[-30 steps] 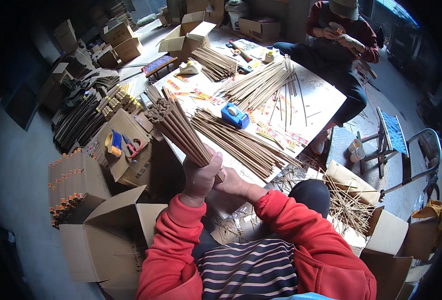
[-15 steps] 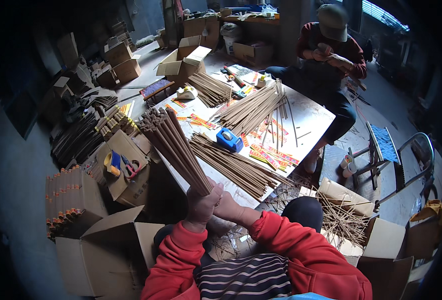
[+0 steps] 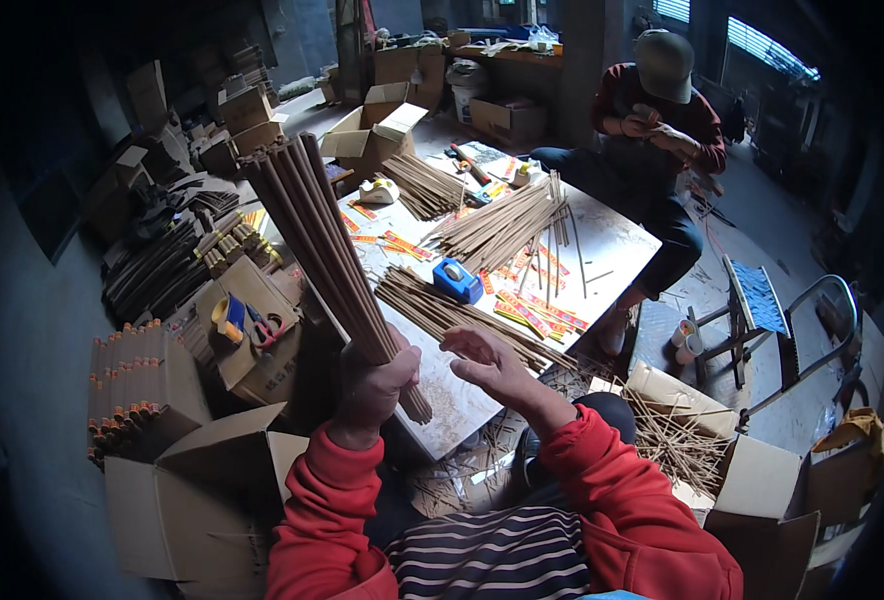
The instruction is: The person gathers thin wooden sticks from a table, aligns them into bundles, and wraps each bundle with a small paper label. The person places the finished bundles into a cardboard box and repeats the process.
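Note:
A thick bundle of brown incense sticks (image 3: 317,240) slants up and left, its lower end poking out below my left hand (image 3: 379,385), whose fingers wrap round it. Apart from the bundle, my right hand (image 3: 492,362) hovers over the near edge of the white table (image 3: 452,405), fingers spread and holding nothing. Just beyond it, a row of loose incense sticks (image 3: 472,318) lies across the tabletop. A blue tape dispenser (image 3: 458,281) stands by that row, with red and yellow paper labels (image 3: 537,312) scattered to its right.
More stick piles (image 3: 502,222) and a white tape dispenser (image 3: 379,191) occupy the table's far part. Across it sits a co-worker (image 3: 662,110). Open cartons (image 3: 197,500) flank me; scissors (image 3: 264,325) lie on a left box, and broken sticks (image 3: 677,435) fill one at right.
My right hand has let go of the bundle's lower end and moved right, its fingers opening. The left hand keeps its hold, and the bundle has shifted slightly left and upward.

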Available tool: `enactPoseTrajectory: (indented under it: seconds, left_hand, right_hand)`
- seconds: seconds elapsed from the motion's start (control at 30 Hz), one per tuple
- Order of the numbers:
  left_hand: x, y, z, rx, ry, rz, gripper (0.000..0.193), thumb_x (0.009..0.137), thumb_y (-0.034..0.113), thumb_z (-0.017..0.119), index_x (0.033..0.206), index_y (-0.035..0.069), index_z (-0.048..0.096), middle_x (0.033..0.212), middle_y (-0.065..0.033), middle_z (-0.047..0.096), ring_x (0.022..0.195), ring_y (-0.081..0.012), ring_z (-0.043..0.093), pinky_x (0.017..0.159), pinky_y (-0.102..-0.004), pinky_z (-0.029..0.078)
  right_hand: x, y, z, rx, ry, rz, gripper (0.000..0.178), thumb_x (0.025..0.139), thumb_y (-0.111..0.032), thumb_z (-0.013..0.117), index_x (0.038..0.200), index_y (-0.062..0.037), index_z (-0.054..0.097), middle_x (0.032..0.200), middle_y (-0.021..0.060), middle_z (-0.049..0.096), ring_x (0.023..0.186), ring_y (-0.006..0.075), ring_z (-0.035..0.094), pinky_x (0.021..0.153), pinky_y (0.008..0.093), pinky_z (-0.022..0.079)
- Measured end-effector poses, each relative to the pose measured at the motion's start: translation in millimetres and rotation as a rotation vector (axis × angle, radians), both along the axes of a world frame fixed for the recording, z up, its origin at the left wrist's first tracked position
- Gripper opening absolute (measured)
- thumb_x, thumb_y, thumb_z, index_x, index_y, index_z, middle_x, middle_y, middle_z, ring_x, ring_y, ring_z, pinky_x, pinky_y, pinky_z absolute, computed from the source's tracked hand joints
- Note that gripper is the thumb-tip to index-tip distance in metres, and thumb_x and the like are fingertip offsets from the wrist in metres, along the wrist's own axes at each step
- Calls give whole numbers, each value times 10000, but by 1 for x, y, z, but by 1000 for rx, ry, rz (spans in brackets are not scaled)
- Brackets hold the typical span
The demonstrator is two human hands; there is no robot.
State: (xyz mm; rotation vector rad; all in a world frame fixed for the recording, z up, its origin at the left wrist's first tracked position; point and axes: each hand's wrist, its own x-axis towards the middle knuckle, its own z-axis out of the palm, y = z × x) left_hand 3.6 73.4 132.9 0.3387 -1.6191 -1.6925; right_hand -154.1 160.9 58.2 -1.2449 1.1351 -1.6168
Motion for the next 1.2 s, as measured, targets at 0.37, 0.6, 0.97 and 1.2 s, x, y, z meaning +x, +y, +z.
enactPoseTrajectory:
  seconds: [0.37, 0.6, 0.97, 1.2]
  left_hand:
    - [-23, 22, -37, 37, 51, -526, 379, 731, 40, 667, 1055, 53, 470, 898, -16, 512, 762, -85, 539, 623, -238, 470]
    - [-41, 22, -53, -451, -81, 187, 307, 753, 109, 669, 1003, 15, 516, 869, -130, 604, 835, -219, 613, 687, -307, 483]
    - [-50, -16, -107, -338, -152, 219, 324, 789, 185, 640, 1046, 29, 518, 937, -123, 612, 936, -225, 601, 776, -302, 459]
    - [-54, -25, -118, -236, -93, 193, 309, 785, 177, 636, 1014, 8, 515, 887, -162, 612, 876, -283, 618, 746, -315, 476]
  right_hand:
    - [33, 19, 98, -175, -8, 18, 200, 679, -31, 700, 801, -39, 541, 690, 22, 564, 638, 104, 564, 593, 251, 463]
    - [47, -19, 94, -187, 46, -401, 152, 778, -1, 610, 672, -33, 505, 568, 17, 505, 483, 84, 500, 461, 218, 392]
    - [46, -68, 39, -137, 191, -536, 161, 769, -2, 626, 654, -55, 526, 566, -13, 511, 498, 57, 484, 467, 209, 372]
    - [42, -75, 37, -94, 91, -497, 184, 753, -43, 637, 622, -39, 508, 495, -12, 492, 465, 45, 463, 433, 220, 378]
